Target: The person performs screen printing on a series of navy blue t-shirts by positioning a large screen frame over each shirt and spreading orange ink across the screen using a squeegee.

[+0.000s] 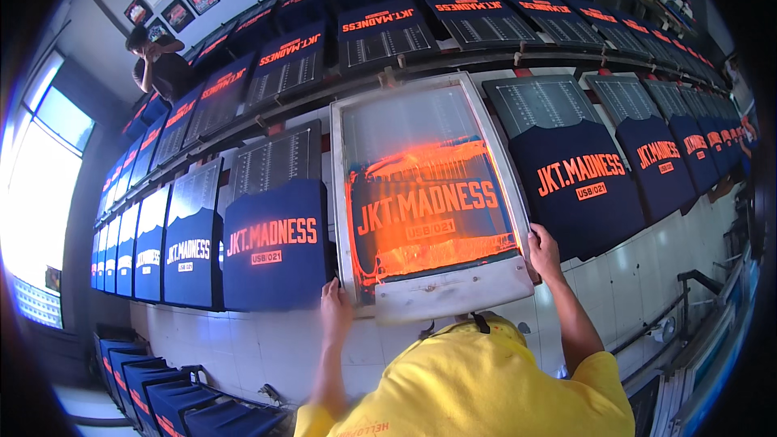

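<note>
A screen-printing frame [339,194] lies over one of the printing boards in front of me. Bright orange ink [429,163] is smeared across its mesh, and the block lettering of the stencil shows through. A broad pale bar [453,290] spans the frame's near end; whether it is a squeegee or part of the frame I cannot tell. My left hand [336,301] grips the frame at its near left corner, its fingers curled at the edge. On the near right side, my right hand [543,251] is closed around the frame's edge.
Navy T-shirts with orange lettering lie on sloped boards left [275,275] and right [575,214] of the frame. Behind a long rail [477,63] runs another row of shirts. More dark shirts [174,392] stand at lower left. A person [162,65] stands at far left.
</note>
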Motion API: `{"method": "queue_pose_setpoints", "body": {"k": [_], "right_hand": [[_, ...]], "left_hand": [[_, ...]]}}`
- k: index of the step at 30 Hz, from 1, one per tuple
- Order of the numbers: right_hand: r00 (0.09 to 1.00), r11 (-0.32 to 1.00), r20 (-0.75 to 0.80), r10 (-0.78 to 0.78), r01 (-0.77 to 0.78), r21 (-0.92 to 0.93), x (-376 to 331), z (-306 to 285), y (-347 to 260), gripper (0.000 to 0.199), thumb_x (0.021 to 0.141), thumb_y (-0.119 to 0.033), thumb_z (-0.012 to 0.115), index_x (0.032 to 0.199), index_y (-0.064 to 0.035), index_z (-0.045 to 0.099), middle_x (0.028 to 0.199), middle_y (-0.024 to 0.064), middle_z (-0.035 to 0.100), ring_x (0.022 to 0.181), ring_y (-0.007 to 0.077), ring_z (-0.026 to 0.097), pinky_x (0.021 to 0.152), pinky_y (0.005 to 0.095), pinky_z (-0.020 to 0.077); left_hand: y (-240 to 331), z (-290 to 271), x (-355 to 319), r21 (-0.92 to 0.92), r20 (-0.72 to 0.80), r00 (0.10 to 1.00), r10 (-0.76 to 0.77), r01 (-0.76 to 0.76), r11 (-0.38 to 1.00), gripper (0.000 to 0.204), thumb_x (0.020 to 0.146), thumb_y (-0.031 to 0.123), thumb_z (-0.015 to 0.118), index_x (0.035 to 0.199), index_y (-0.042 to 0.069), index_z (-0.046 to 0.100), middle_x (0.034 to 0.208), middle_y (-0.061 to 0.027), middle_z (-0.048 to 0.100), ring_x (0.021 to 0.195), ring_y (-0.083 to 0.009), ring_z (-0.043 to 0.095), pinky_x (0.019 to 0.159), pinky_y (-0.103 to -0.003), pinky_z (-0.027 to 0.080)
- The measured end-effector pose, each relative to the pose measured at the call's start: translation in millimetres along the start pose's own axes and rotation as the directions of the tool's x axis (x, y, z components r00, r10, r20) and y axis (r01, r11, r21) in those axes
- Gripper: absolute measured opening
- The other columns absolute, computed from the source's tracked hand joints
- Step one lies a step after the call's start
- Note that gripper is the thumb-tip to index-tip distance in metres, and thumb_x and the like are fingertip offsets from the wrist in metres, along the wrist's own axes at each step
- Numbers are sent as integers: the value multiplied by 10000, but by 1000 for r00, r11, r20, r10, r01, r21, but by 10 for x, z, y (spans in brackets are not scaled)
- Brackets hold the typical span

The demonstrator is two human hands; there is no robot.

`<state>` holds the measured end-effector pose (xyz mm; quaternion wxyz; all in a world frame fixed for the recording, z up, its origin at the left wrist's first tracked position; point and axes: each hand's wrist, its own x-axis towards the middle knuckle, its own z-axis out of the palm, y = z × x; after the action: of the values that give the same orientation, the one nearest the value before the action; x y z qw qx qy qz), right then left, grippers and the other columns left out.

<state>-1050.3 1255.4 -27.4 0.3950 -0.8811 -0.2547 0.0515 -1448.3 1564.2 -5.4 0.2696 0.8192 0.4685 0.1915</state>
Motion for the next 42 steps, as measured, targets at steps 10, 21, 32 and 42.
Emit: {"method": "queue_pose_setpoints", "body": {"k": [10, 21, 32, 42], "right_hand": [[982, 942, -102, 160, -121, 313, 88, 191, 53, 241, 935, -87, 600, 1120, 49, 673, 1027, 140, 715, 948, 194, 664, 846, 309, 507], [981, 966, -152, 121, -81, 244, 122, 235, 8, 172, 926, -82, 610, 1023, 43, 676, 798, 61, 652, 723, 122, 566, 679, 287, 468], [693, 715, 515, -505, 670, -200, -565, -703, -829, 597, 830, -306, 753, 1340, -63, 559, 1347, 117, 545, 1265, 297, 502, 1051, 411, 439], [639, 648, 615, -462, 717, -257, -295, -576, -1037, 617, 659, -130, 778, 1231, -45, 562, 1123, 124, 612, 1093, 302, 577, 914, 418, 527]], "left_hand": [[-227, 70, 112, -109, 28, 996, -84, 87, 990, 279, 941, 222, 560, 833, -21, 646, 556, -112, 459, 539, -133, 423, 532, -366, 374], [-380, 104, 161, -23, 15, 998, -61, 61, 998, 268, 924, 207, 589, 909, -34, 705, 623, -194, 598, 571, -211, 601, 586, -388, 457], [651, -409, -297, 96, 280, 850, 445, -486, 868, 503, 864, 280, 699, 1285, 25, 597, 1334, -168, 584, 1261, -333, 518, 1091, -436, 387], [964, -182, -9, 92, 456, 719, 525, -625, 775, 432, 663, 23, 635, 1091, -15, 590, 1138, -155, 537, 1122, -340, 551, 945, -437, 498]]}}
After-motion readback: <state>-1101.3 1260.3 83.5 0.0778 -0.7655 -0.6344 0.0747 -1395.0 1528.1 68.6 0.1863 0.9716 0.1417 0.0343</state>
